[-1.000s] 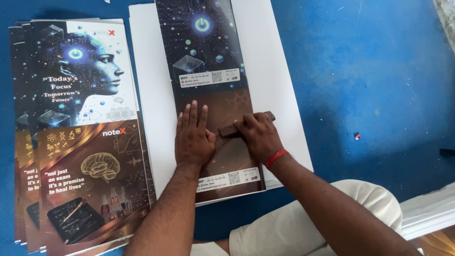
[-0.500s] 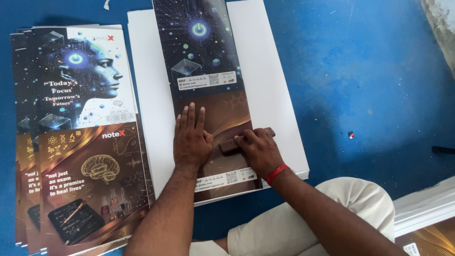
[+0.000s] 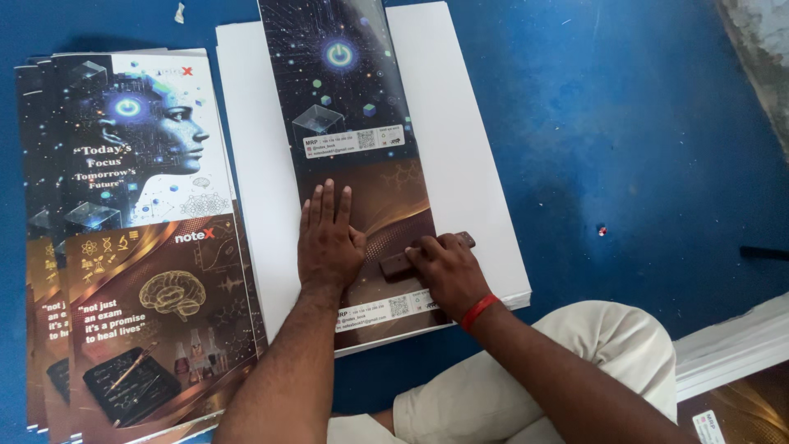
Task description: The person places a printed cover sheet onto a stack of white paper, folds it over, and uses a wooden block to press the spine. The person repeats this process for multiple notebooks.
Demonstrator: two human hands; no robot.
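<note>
Two hands (image 3: pixel 329 242), glossy cover (image 3: pixel 370 173), brown block (image 3: pixel 399 263)

Single head view, steeply downward, close over the floor (image 3: pixel 657 123).

You're in a small print-finishing or bookbinding workshop, working low on a blue-painted floor (image 3: pixel 657 148) that is scuffed and speckled. To your left lies a fanned stack of identical printed covers (image 3: pixel 140 247), dark blue above and brown below. In front of you a thick block of white sheets (image 3: pixel 477 181) carries one such cover (image 3: pixel 353 123), folded lengthwise. Your right hand (image 3: pixel 444 271) presses a brown block (image 3: pixel 403 261) on it. More white paper (image 3: pixel 731 345) is stacked at the near right.
</note>
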